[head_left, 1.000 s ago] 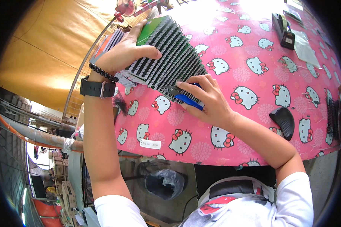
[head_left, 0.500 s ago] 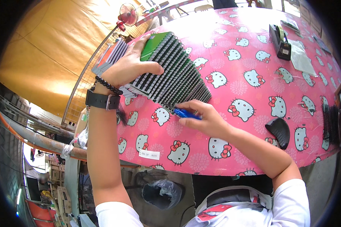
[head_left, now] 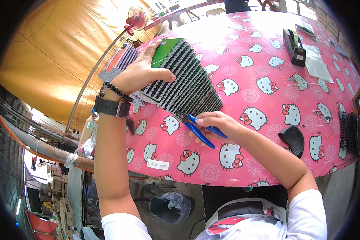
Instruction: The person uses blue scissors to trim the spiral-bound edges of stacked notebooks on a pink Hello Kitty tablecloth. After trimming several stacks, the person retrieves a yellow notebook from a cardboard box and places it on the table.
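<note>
A tall stack of wire-bound spiral notebooks [head_left: 190, 80] stands on the pink table, its coils facing me and a green cover on top. Gripping the stack's upper left side is my left hand [head_left: 145, 73], thumb over the coils and fingers on the cover. My right hand [head_left: 221, 123] holds blue-handled wire cutters [head_left: 200, 135] near the stack's lower front corner. Their handles are spread apart and their jaws point at the coils of the lower notebooks. Whether the jaws touch a wire is too small to tell.
Another notebook stack [head_left: 122, 58] with an orange cover sits behind my left wrist. On the right lie a black tape dispenser [head_left: 295, 50], a clear plastic sheet [head_left: 318, 66], a black curved object [head_left: 293, 141] and black coils [head_left: 348, 132]. A white label [head_left: 158, 164] is near the front edge.
The cutters' handles have spread apart, and the fingers of my right hand have loosened around them. My left hand keeps its hold on the notebooks.
</note>
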{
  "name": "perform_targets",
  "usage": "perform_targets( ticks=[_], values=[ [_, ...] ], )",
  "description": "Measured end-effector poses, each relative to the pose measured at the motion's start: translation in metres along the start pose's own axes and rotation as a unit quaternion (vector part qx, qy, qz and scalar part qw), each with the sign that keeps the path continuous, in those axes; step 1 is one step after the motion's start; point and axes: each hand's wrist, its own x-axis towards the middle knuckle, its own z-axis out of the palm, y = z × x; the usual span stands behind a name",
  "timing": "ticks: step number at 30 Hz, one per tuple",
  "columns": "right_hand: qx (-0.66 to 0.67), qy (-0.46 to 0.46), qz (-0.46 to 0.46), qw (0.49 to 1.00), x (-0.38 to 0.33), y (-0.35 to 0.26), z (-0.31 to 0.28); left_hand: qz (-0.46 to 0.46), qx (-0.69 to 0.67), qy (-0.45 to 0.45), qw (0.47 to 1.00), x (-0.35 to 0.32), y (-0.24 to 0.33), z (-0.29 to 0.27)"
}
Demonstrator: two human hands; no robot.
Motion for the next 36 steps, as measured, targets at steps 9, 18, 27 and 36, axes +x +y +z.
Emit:
perform_targets(
  ticks=[9, 18, 27, 36],
  values=[
    [-0.632, 0.211, -0.333, 0.667, -0.014, 0.002, 0.023, -0.003, -0.013, -0.003, 1.0, 0.0, 0.001, -0.001],
    [-0.22, 0.088, -0.069, 0.969, -0.013, -0.003, 0.019, -0.001, -0.009, -0.001, 1.0, -0.001, -0.001, -0.001],
    [-0.617, 0.186, -0.33, 0.69, -0.019, 0.01, 0.014, 0.007, 0.003, 0.003, 1.0, -0.001, 0.001, -0.001],
    [-0.523, 0.129, -0.341, 0.77, -0.017, 0.022, 0.01, 0.012, 0.003, 0.013, 1.0, -0.002, 0.003, 0.0]
  ],
)
